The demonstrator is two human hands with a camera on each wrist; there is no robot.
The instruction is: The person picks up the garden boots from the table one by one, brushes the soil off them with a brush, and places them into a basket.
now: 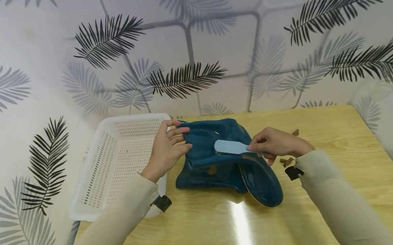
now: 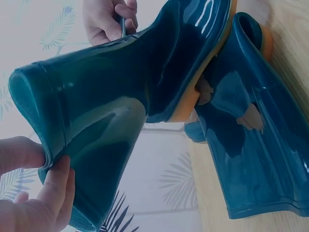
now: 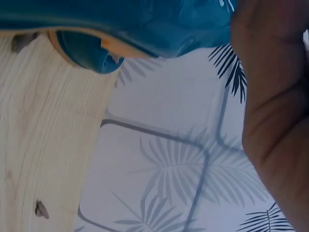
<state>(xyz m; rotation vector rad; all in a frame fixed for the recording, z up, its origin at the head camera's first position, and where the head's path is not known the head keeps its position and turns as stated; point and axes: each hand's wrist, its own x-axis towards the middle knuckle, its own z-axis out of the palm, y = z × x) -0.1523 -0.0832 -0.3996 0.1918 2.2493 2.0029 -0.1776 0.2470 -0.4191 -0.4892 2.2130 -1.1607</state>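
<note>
A dark teal rubber boot (image 1: 203, 137) is held sideways above the table. My left hand (image 1: 168, 147) pinches the rim of its shaft between thumb and fingers, which shows closely in the left wrist view. In my right hand (image 1: 274, 143) is a pale blue, flat-backed brush (image 1: 231, 146), lying along the boot's shaft; its underside is mostly hidden. A second teal boot (image 2: 241, 130) lies on the table beneath, with brown patches (image 2: 251, 117) on it. The right wrist view shows the held boot's side (image 3: 145, 24) and part of my right hand (image 3: 275, 87), but not the brush.
A white perforated plastic basket (image 1: 118, 166) stands left of the boots. Brown flakes (image 1: 287, 162) lie on the wood-grain table (image 1: 349, 170) near my right wrist. Behind the table rises a wall covering (image 1: 217, 48) with a leaf pattern.
</note>
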